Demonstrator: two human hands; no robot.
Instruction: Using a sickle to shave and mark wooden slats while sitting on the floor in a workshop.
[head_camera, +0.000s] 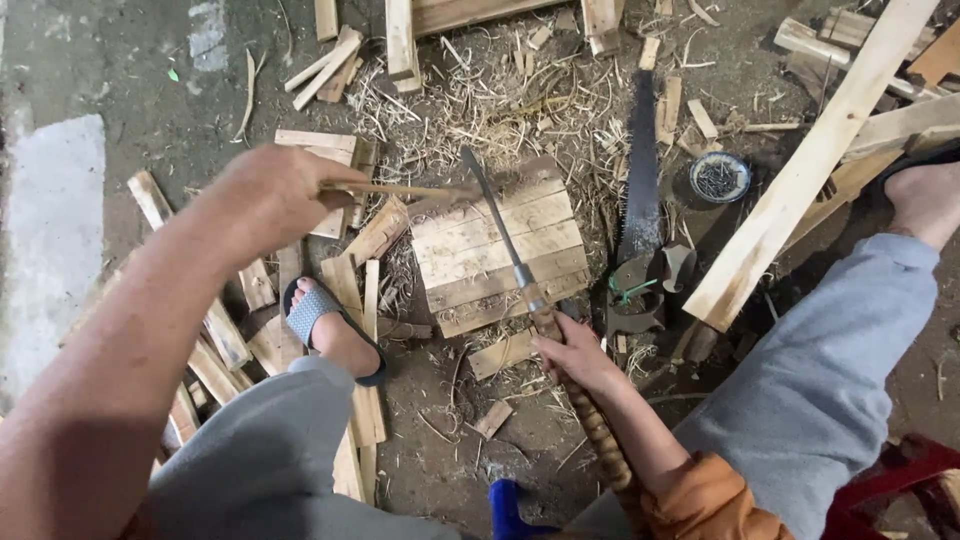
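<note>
Stick: a thin wooden stick (400, 189) is held level in the left hand (275, 195), its far end resting on the pallet-like wooden block (500, 250).
Left hand: closed in a fist around the near end of the stick, above the scrap wood.
Knife: a long narrow blade (495, 215) is laid slanting across the block, its tip touching the stick near the block's upper left corner.
Right hand: (572, 355) wrapped around the knife handle, just below the block's lower edge.
Step in hand: the blade appears to be set against the stick for shaving or splitting it; the cut looks to be at its start.
Next move, as judged: a steady grip on the stick and a controlled push of the blade along the grain, away from the left fingers, seem to be called for.
Surface: a bare dirt floor (140, 110) is littered with shavings and short offcuts (330, 65).
Nearby: a handsaw (640, 190) lies just right of the block, a small round bowl (719, 177) beyond it, and a long pale plank (810, 165) slants across the right side.
Feet: a sandalled foot (325, 325) is planted left of the block.
</note>
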